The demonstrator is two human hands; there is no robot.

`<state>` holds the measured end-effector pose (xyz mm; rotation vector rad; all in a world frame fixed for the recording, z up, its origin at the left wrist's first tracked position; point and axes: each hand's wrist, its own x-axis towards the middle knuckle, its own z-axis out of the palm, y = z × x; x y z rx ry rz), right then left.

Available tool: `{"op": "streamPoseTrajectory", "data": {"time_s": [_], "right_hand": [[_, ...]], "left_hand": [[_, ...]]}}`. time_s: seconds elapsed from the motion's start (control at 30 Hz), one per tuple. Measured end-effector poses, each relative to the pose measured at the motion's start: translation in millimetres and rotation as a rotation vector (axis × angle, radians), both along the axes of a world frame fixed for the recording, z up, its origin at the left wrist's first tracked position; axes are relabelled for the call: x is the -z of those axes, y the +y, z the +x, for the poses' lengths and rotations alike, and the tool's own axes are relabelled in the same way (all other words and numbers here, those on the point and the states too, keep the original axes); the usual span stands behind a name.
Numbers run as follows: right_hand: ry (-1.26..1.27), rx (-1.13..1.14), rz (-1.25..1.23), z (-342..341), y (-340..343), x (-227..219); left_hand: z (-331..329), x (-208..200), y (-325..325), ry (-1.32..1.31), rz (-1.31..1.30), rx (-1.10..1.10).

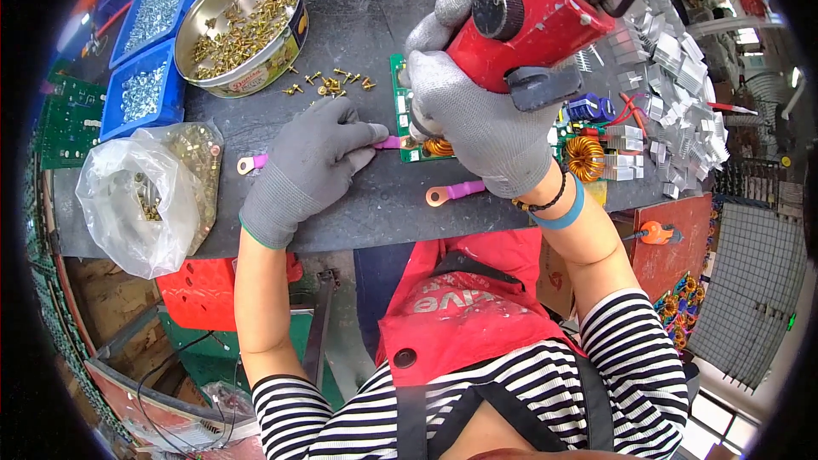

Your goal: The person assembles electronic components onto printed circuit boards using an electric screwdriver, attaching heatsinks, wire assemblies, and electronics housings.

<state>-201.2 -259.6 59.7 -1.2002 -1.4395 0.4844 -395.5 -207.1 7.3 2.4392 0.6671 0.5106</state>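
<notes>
My gloved right hand [490, 119] is wrapped around a red power driver [528, 21] with a black knob. Its nose points down at a green circuit board [399, 89]; the tip is mostly hidden behind my fingers. My gloved left hand [311, 158] lies on the bench with fingers closed on a pink-sleeved cable lug [392, 143], whose end meets the board's left edge. A copper lug [246, 165] with a pink sleeve pokes out left of that hand; whether both belong to one cable is hidden. Another pink-sleeved lug [438, 196] rests below the board.
Gold screws fill a round tin [189, 68], and several lie loose [328, 85] beside it. Blue bins [106, 123] of silver hardware and a plastic bag [106, 196] stand left. Right are a copper coil [585, 158] and piled metal heatsinks [682, 77].
</notes>
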Motion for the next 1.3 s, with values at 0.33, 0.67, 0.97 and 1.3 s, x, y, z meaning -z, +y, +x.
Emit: {"op": "streamPoseTrajectory", "data": {"time_s": [0.33,0.67,0.97,1.3], "right_hand": [[0.009,-0.013,-0.002,-1.9,1.7,-5.8],[0.254,0.165,-0.015,37.2,-48.4,-68.0],[-0.355,0.496,-0.025,64.5,-144.2,11.9],[-0.629,0.428,-0.035,69.4,-183.9,34.9]], "left_hand": [[-0.6,-2.1,-2.5,0.001,-0.020,-0.042],[21.1,-24.7,-32.2,0.091,0.215,-0.101],[65.9,-66.7,-51.4,0.523,0.355,-0.093],[131.3,-210.7,-54.0,0.504,1.089,0.215]]}}
